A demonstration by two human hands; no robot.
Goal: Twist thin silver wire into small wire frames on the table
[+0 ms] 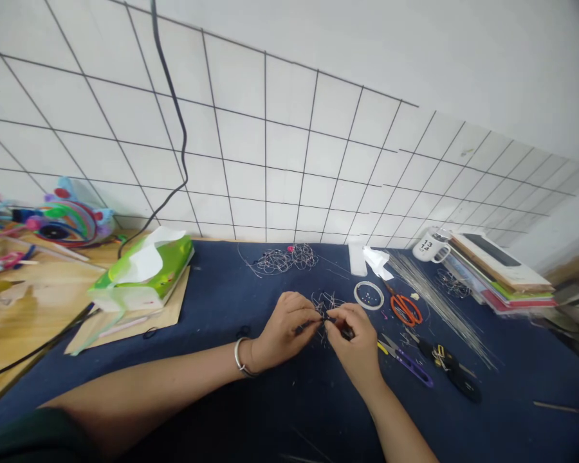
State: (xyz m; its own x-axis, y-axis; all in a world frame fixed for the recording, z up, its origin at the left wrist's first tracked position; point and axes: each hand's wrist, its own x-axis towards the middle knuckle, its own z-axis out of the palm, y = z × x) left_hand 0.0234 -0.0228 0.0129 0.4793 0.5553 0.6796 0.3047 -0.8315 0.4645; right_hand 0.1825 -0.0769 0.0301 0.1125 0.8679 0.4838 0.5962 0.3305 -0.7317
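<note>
Both hands meet over the dark blue cloth, near the middle of the head view. My left hand [285,326], with a silver bangle [240,359] at its wrist, pinches a small dark piece [325,316] between thumb and fingers. From the other side my right hand [355,337] pinches the same piece, its fingertips almost touching those of the left. Thin wires [329,298] spread out behind and below the fingertips. What exactly the dark piece is cannot be made out, as the fingers partly cover it.
Right of the hands lie a white ring dish [369,296], orange scissors [406,310], purple scissors [413,369], black-handled pliers [463,384] and long wires [444,308]. Behind are wire coils [289,258], a mug [430,247] and stacked books [506,270]. A tissue pack [171,267] sits left.
</note>
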